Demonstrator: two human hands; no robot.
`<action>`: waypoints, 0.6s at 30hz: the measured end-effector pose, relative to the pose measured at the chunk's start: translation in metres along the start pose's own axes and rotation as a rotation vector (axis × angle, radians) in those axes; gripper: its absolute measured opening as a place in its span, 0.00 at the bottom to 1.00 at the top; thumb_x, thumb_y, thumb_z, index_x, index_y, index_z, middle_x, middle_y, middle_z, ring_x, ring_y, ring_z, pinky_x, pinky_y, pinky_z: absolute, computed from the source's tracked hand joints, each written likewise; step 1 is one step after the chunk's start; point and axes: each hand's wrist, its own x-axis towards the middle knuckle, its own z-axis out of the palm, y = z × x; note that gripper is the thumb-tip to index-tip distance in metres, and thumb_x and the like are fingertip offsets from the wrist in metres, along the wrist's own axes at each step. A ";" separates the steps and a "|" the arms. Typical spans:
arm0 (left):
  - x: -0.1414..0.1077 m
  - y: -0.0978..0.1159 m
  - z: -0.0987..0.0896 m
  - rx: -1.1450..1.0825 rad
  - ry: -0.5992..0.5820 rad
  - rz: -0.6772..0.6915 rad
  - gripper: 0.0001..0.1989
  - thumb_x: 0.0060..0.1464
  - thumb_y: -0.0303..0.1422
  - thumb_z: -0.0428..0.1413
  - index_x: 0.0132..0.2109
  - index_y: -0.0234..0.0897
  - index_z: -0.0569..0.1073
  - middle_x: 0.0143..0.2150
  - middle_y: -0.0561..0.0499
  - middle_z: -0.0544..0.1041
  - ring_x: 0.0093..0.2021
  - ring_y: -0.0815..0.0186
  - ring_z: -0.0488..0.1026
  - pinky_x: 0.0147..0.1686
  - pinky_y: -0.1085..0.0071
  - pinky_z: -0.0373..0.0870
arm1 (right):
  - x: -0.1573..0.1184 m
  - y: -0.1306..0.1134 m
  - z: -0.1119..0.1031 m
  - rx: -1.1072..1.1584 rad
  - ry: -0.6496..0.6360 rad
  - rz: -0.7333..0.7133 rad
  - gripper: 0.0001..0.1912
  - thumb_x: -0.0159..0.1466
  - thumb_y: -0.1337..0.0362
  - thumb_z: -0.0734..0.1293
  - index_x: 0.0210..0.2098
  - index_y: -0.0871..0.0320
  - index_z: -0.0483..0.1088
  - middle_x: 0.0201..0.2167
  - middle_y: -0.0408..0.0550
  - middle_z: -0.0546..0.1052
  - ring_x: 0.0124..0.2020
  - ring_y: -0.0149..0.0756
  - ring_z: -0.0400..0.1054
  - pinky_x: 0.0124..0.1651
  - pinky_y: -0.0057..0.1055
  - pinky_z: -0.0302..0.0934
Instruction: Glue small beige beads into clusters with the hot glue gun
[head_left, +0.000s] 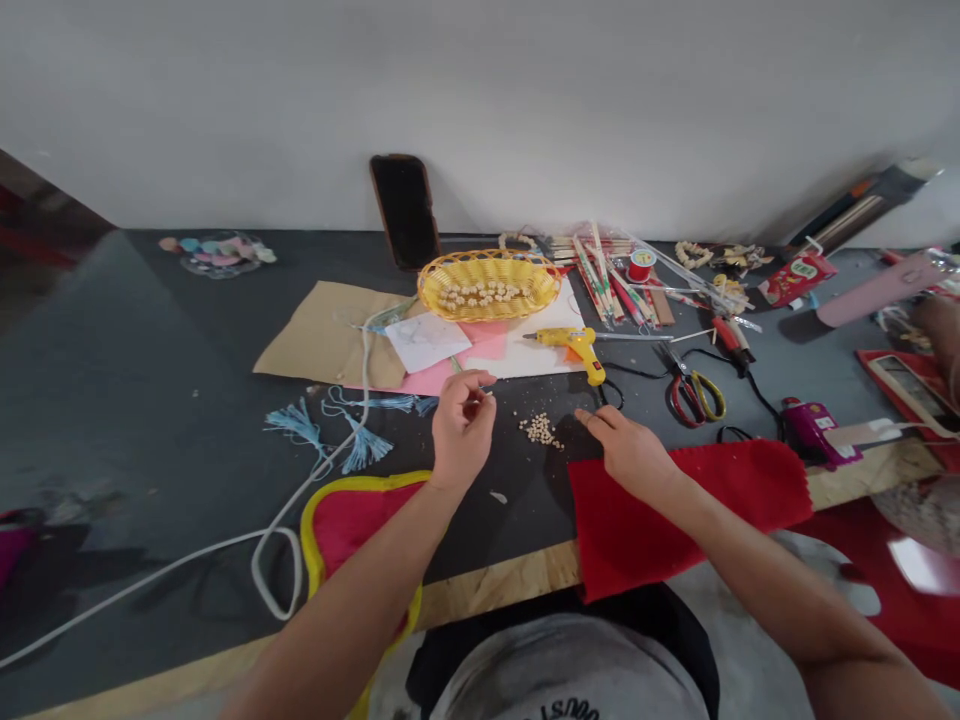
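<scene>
My left hand [459, 428] is raised over the dark table with its thumb and fingers pinched together. A tiny pale bit shows at the fingertips, too small to name. Just right of it lies a loose pile of small cream beads [540, 430]. My right hand [631, 450] is beside the pile, its index finger stretched toward the table and the other fingers partly curled; nothing shows in it. Red felt [697, 490] lies beneath my right wrist. A yellow hot glue gun [566, 345] rests beyond the beads. Behind it, a yellow wicker basket [491, 270] holds small cream flower-like pieces.
A phone [405, 210] leans on the wall. Scissors [694, 395] and a purple power strip [817, 430] are to the right. Blue tassels [367, 445], a white cord [300, 490] and a yellow-edged red cloth piece [352, 520] lie left. Another person's hand [941, 325] shows far right.
</scene>
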 end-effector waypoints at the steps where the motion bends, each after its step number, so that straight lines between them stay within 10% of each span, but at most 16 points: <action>1: 0.000 0.000 0.000 -0.001 -0.002 0.000 0.09 0.52 0.24 0.53 0.41 0.37 0.73 0.43 0.48 0.72 0.33 0.69 0.69 0.32 0.72 0.66 | 0.001 0.003 0.000 0.019 0.006 0.016 0.31 0.62 0.79 0.55 0.64 0.59 0.60 0.51 0.54 0.71 0.47 0.36 0.71 0.47 0.28 0.66; 12: -0.001 0.004 -0.001 0.033 -0.020 0.009 0.07 0.53 0.24 0.53 0.40 0.35 0.72 0.43 0.48 0.73 0.34 0.70 0.69 0.34 0.72 0.66 | -0.006 -0.002 0.007 -0.123 0.010 -0.116 0.29 0.62 0.78 0.55 0.63 0.66 0.60 0.48 0.61 0.72 0.44 0.47 0.70 0.42 0.39 0.70; 18: -0.002 0.007 0.000 0.071 -0.049 0.040 0.07 0.54 0.25 0.53 0.41 0.35 0.72 0.42 0.48 0.74 0.34 0.70 0.69 0.33 0.72 0.66 | -0.012 0.027 0.009 0.603 0.229 -0.105 0.14 0.64 0.70 0.61 0.48 0.58 0.69 0.44 0.51 0.72 0.39 0.34 0.71 0.43 0.33 0.70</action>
